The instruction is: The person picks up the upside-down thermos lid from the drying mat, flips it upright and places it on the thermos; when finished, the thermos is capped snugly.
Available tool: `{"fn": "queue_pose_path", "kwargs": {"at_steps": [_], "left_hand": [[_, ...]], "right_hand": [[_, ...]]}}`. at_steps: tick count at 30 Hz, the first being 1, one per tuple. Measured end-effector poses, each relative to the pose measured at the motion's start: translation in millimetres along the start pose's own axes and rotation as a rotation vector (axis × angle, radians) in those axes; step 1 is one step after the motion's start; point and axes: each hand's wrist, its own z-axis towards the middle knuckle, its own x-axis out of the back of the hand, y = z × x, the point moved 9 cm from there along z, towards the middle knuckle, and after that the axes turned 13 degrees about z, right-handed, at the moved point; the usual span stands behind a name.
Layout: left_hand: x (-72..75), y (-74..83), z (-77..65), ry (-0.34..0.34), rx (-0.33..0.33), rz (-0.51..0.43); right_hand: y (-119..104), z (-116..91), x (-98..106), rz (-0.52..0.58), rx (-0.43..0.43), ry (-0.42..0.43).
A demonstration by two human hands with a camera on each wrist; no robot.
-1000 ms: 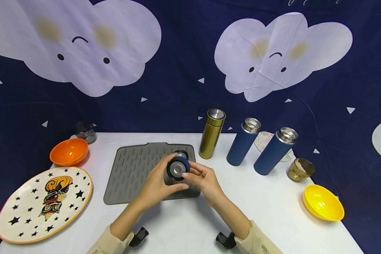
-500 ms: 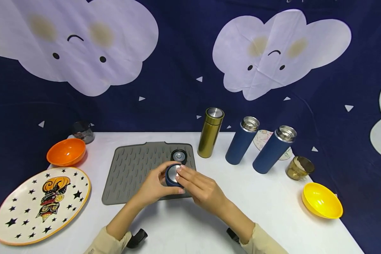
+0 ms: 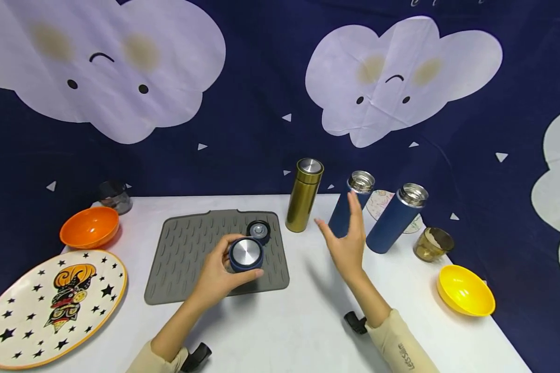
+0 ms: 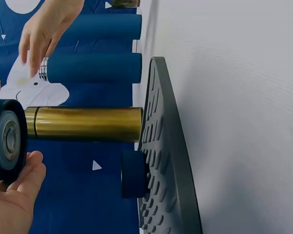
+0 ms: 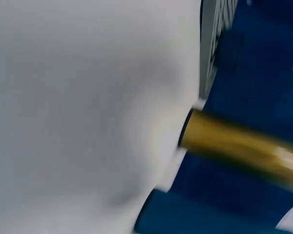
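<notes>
In the head view my left hand [image 3: 217,272] grips a dark blue bottle lid [image 3: 246,253] with a silver top, thumb and fingers round its sides, above the grey ridged mat [image 3: 191,259]. The left wrist view shows that lid's underside [image 4: 10,139]. A second lid [image 3: 260,229] lies on the mat just beyond, inner side up. My right hand [image 3: 348,248] holds nothing; its fingers are extended in front of the nearer blue bottle [image 3: 339,217], which has no lid. Another lidless blue bottle [image 3: 392,225] stands to its right.
A gold bottle [image 3: 303,199] with its lid on stands right of the mat. Left are an orange bowl [image 3: 89,228], a patterned plate [image 3: 88,290] and a dark glass [image 3: 115,197]. An amber glass [image 3: 433,244] and a yellow bowl [image 3: 465,291] stand at right.
The lid has been turned from underside showing to silver top up. My right hand has let go of it and moved right towards the blue bottles; my left hand still holds it.
</notes>
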Motion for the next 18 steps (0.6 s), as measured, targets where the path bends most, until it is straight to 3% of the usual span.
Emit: {"fn": "queue_pose_path", "kwargs": {"at_steps": [3, 6, 11, 18], "left_hand": [[1.2, -1.6, -1.2, 0.016, 0.009, -0.007], [2.5, -2.0, -1.6, 0.026, 0.021, -0.01], [0.1, 1.2, -0.3, 0.019, 0.027, 0.011], [-4.2, 5.4, 1.6, 0.01, 0.041, 0.009]], "right_hand": [[26, 8, 25, -0.015, -0.069, 0.176], [54, 11, 35, -0.008, -0.184, 0.255], [91, 14, 33, 0.03, -0.397, 0.263], [109, 21, 30, -0.033, -0.519, 0.237]]}}
